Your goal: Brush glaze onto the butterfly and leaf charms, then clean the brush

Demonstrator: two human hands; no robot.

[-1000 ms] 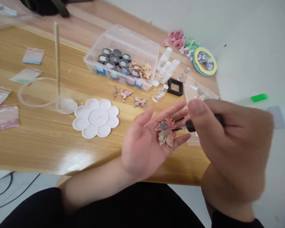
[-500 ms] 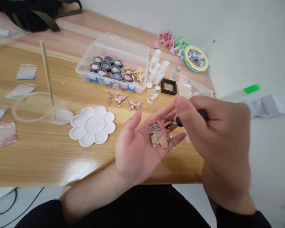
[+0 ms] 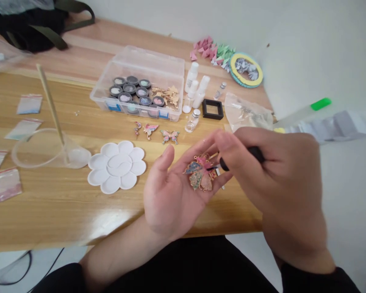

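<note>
Left hand (image 3: 173, 199): palm up, fingers loosely extended, not clenched. The butterfly (image 3: 198, 179) lies on it, across the palm and the base of the fingers. Right hand (image 3: 274, 171): closed around the dark handle of a brush (image 3: 224, 164), its tip at the pink upper part of the butterfly (whether it touches cannot be told). Both hands are above the near edge of the counter (image 3: 64, 219).

On the counter, left of the hands, lies a white palette (image 3: 119, 166); beside it, farther left, is a clear cup (image 3: 77, 156) with a stick (image 3: 50, 101) leaning in it. Sachets (image 3: 29, 106) lie at the far left. Beyond the palette, three trinkets (image 3: 170, 136) lie in front of a clear box (image 3: 99, 96) holding pots (image 3: 125, 97) and gold pieces. Right of the box are white bottles (image 3: 191, 77) and a black frame (image 3: 205, 109).
</note>
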